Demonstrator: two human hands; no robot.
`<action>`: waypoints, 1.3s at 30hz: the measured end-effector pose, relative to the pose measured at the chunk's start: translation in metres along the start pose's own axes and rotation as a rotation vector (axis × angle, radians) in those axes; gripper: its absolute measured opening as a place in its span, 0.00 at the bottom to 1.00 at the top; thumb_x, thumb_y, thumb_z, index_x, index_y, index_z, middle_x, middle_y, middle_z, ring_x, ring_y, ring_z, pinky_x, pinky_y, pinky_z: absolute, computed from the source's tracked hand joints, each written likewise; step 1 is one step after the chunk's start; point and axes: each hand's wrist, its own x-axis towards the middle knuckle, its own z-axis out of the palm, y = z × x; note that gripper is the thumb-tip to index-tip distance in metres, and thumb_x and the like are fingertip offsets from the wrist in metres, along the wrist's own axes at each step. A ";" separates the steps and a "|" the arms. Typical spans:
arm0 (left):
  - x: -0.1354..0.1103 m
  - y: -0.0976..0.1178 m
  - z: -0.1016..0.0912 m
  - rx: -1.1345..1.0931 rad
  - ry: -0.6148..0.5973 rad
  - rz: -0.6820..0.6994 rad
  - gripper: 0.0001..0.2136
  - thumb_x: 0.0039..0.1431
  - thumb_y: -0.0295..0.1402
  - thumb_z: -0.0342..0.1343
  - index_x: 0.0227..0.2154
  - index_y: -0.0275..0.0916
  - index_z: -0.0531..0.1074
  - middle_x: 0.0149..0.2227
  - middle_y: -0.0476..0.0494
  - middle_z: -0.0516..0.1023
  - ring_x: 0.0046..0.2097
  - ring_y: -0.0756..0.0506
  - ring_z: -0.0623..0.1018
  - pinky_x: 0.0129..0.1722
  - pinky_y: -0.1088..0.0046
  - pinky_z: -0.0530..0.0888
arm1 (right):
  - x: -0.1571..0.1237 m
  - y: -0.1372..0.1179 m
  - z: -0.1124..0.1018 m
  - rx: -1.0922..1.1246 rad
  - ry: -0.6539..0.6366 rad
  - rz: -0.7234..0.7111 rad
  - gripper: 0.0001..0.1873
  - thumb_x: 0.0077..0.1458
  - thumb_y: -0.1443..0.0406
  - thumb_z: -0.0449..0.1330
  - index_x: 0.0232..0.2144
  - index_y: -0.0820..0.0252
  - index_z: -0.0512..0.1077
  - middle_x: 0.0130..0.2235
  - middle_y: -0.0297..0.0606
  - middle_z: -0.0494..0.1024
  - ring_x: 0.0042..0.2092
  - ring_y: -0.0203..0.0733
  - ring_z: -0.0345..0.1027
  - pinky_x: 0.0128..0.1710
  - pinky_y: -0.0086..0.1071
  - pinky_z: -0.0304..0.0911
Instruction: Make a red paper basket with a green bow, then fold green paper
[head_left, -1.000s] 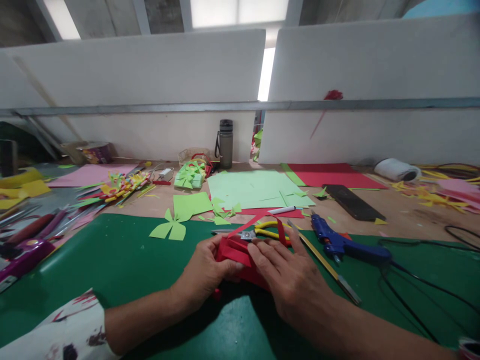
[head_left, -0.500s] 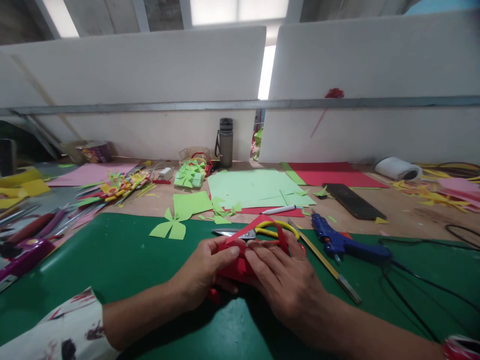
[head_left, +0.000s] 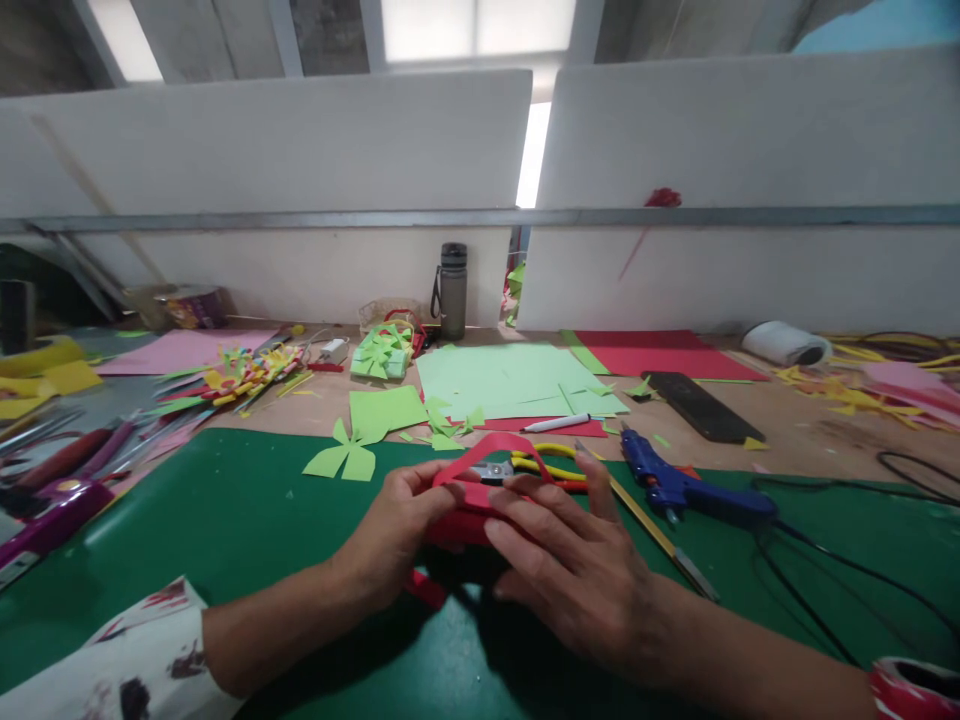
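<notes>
Between my hands is a red paper piece (head_left: pixel 459 527), with a narrow strip of it looping up over the top. My left hand (head_left: pixel 397 530) pinches its left side, thumb on the upper face. Across its right side lie the fingers of my right hand (head_left: pixel 574 560), closed on the paper with the index finger raised a little. A short red end pokes out below my left hand. Just behind the paper are scissors (head_left: pixel 544 462) with yellow and red handles, partly covered by it. A yellow utility knife (head_left: pixel 660 535) lies beside my right hand.
A blue glue gun (head_left: pixel 694 490) with a trailing cord and a black phone (head_left: pixel 705 405) lie to the right. Light green sheets (head_left: pixel 510 378), a white pen (head_left: pixel 555 423) and green cut-outs (head_left: pixel 345 455) are behind. A bottle (head_left: pixel 452 290) stands by the wall panel.
The red strip now arches in a rounder loop above the paper. My right hand has shifted slightly down, its index finger lifted, and my left hand has moved a little left.
</notes>
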 end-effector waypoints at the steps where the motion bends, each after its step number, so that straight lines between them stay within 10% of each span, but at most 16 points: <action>1: 0.002 0.002 -0.002 -0.036 0.012 0.023 0.13 0.46 0.34 0.61 0.36 0.35 0.74 0.29 0.45 0.76 0.28 0.48 0.75 0.26 0.75 0.72 | 0.002 0.002 -0.006 0.035 0.042 0.014 0.10 0.58 0.66 0.56 0.43 0.63 0.69 0.45 0.43 0.78 0.51 0.49 0.67 0.62 0.55 0.32; 12: 0.002 0.010 -0.004 -0.136 0.053 0.055 0.17 0.43 0.34 0.63 0.38 0.34 0.74 0.30 0.43 0.77 0.31 0.44 0.76 0.28 0.70 0.75 | 0.000 0.023 -0.016 0.658 0.151 0.932 0.11 0.60 0.57 0.53 0.40 0.56 0.67 0.41 0.39 0.74 0.44 0.43 0.70 0.42 0.37 0.67; 27: -0.006 -0.002 -0.001 0.224 0.040 0.174 0.15 0.53 0.37 0.59 0.42 0.38 0.73 0.37 0.44 0.78 0.36 0.44 0.76 0.37 0.71 0.72 | 0.007 0.011 -0.002 1.125 -0.100 1.315 0.16 0.54 0.54 0.57 0.38 0.60 0.68 0.32 0.36 0.74 0.31 0.37 0.67 0.24 0.26 0.61; 39: -0.005 0.006 0.011 0.143 0.138 0.238 0.19 0.45 0.32 0.63 0.43 0.37 0.72 0.45 0.42 0.76 0.42 0.44 0.75 0.38 0.74 0.72 | 0.016 0.005 -0.006 1.132 -0.003 1.388 0.14 0.47 0.56 0.59 0.33 0.59 0.69 0.32 0.38 0.71 0.34 0.40 0.66 0.24 0.29 0.65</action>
